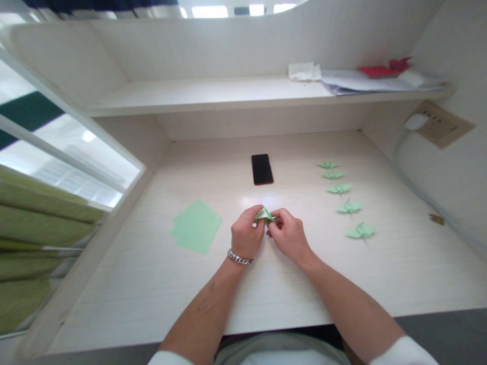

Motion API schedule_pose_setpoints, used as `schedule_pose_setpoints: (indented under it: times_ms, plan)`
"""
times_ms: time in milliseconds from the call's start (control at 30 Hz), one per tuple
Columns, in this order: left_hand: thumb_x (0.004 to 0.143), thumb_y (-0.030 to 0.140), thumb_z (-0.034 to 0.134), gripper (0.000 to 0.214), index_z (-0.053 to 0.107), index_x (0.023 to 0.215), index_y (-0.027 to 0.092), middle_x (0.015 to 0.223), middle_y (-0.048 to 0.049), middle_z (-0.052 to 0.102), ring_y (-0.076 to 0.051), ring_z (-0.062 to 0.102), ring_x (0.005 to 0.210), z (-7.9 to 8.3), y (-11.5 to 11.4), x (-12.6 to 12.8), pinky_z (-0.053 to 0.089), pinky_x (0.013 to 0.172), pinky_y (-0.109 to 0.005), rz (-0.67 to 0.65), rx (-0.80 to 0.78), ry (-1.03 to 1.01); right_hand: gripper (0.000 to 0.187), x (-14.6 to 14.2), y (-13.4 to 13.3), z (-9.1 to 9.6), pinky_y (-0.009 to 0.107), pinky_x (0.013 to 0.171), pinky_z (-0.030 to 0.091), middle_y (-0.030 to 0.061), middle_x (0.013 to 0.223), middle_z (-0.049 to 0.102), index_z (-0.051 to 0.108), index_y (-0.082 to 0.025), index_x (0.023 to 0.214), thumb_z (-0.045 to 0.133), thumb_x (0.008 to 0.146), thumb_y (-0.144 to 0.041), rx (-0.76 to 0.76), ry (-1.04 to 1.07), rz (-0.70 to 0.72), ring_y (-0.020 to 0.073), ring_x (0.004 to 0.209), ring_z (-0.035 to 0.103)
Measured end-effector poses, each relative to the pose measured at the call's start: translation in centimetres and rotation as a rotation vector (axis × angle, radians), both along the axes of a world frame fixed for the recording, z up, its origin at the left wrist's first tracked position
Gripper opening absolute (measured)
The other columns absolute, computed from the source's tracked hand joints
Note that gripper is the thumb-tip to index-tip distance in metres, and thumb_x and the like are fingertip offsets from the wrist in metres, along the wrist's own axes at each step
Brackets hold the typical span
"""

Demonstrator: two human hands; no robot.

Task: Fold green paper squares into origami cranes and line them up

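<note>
Between my two hands is a partly folded piece of green origami paper [264,215], raised into a peak with creased sides. My left hand [247,232], with a chain bracelet [239,257] on its wrist, pinches the left side of the paper. The fingers of my right hand [291,234] are closed on its right side, and they cover part of it. A fanned stack of green paper sheets [197,227] lies to the left of my hands. On the right, several folded green paper cranes [360,230] stand in a row going back.
A black phone [262,169] lies beyond my hands. Papers [365,82], a red folded paper piece [399,64] and a white tissue packet [304,71] rest on the shelf [213,95]. A charger [416,121] sits in the right wall socket, its cable [418,190] trailing down to the desk.
</note>
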State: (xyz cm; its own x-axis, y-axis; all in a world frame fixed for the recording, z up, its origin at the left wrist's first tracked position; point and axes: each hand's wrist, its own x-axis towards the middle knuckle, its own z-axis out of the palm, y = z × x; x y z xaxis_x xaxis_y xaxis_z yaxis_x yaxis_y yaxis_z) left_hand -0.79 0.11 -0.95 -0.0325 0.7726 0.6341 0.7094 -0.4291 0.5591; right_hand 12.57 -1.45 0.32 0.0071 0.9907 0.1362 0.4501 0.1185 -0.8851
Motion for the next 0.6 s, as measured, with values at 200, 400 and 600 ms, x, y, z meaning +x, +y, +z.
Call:
schedule_pose_setpoints:
  times_ms: [200, 400, 600]
  plan:
    - [0.075, 0.013, 0.063, 0.025, 0.068, 0.099, 0.020, 0.094, -0.0039, 0.073, -0.018, 0.069, 0.084, 0.03, 0.36, -0.32, 0.055, 0.081, -0.029, 0.005, -0.086, -0.017, 0.019, -0.19, -0.19, 0.25, 0.024, 0.063, 0.047, -0.0001, 0.070, 0.066, 0.062, -0.021, 0.095, 0.052, 0.080, -0.018, 0.029, -0.033, 0.042, 0.0150, 0.064, 0.064]
    - [0.070, 0.007, 0.061, 0.040, 0.063, 0.108, 0.019, 0.095, -0.0038, 0.071, -0.018, 0.068, 0.085, -0.16, 0.44, -0.36, 0.055, 0.081, -0.028, -0.016, -0.115, -0.038, 0.020, -0.27, -0.22, 0.34, 0.024, 0.061, 0.046, -0.0005, 0.067, 0.065, 0.063, -0.021, 0.094, 0.052, 0.078, -0.018, 0.018, -0.053, 0.028, 0.0150, 0.061, 0.062]
    - [0.068, 0.005, 0.058, 0.039, 0.064, 0.104, 0.017, 0.098, -0.0056, 0.071, -0.019, 0.066, 0.092, 0.15, 0.30, -0.02, 0.053, 0.086, -0.029, -0.002, -0.078, -0.003, 0.019, -0.38, -0.28, 0.37, 0.023, 0.060, 0.044, -0.0007, 0.069, 0.065, 0.063, -0.021, 0.093, 0.052, 0.077, -0.018, 0.038, -0.051, 0.021, 0.0149, 0.063, 0.061]
